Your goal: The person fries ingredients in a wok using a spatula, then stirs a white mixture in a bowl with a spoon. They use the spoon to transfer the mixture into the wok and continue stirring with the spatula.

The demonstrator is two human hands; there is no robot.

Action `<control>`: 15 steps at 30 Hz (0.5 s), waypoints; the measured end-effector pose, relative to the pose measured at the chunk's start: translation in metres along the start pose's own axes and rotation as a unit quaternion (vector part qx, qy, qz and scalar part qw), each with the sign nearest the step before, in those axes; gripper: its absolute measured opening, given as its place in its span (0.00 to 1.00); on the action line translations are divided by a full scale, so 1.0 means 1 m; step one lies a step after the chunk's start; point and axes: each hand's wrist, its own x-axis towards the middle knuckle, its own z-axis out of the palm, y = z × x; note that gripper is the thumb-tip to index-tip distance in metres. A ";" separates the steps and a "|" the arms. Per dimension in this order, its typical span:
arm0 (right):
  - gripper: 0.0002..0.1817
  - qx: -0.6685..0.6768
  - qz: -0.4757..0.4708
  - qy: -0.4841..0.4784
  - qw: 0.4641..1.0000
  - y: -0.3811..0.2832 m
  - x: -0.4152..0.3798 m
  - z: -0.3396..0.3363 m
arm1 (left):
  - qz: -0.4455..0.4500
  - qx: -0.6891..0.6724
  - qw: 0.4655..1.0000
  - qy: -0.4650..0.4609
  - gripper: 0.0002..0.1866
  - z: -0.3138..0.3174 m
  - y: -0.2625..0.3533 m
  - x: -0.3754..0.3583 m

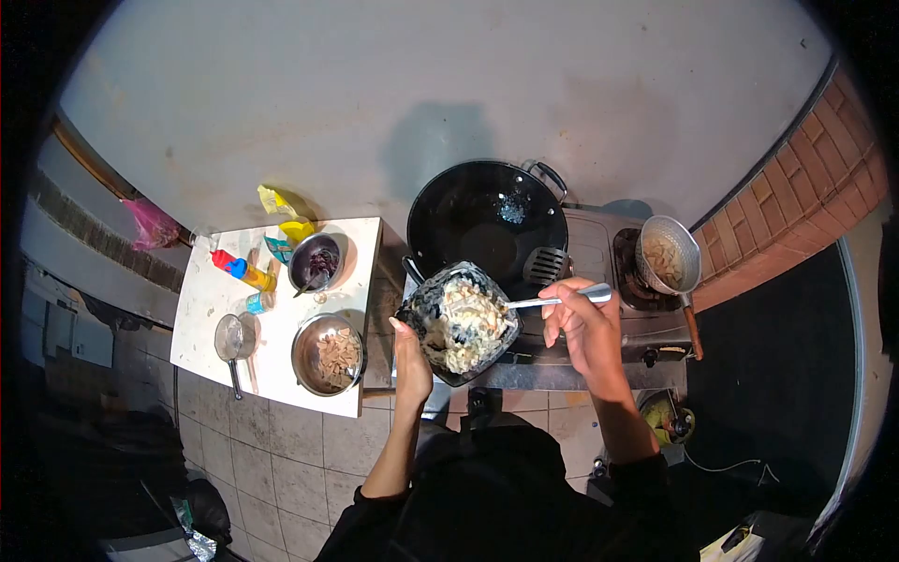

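Head view: our left hand [409,361] cups the patterned bowl [459,321] of pale food, tilted just beside the black wok [487,225]. Our right hand [582,323] pinches a spoon [552,300], tip in the food. We judge short scrapes toward the wok's rim keep spills off the stove [599,248].

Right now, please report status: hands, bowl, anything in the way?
Left hand holds bowl. Right hand holds spoon in the food. Wok behind it.
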 end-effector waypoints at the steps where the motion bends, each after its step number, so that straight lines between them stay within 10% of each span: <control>1: 0.10 0.000 0.001 0.000 1.000 -0.002 0.002 0.001 | 0.010 0.040 0.999 -0.005 0.35 -0.001 -0.002 0.001; 15: 0.10 -0.022 0.002 -0.050 0.998 0.003 0.006 0.006 | 0.031 0.048 0.998 0.019 0.33 -0.007 0.000 -0.004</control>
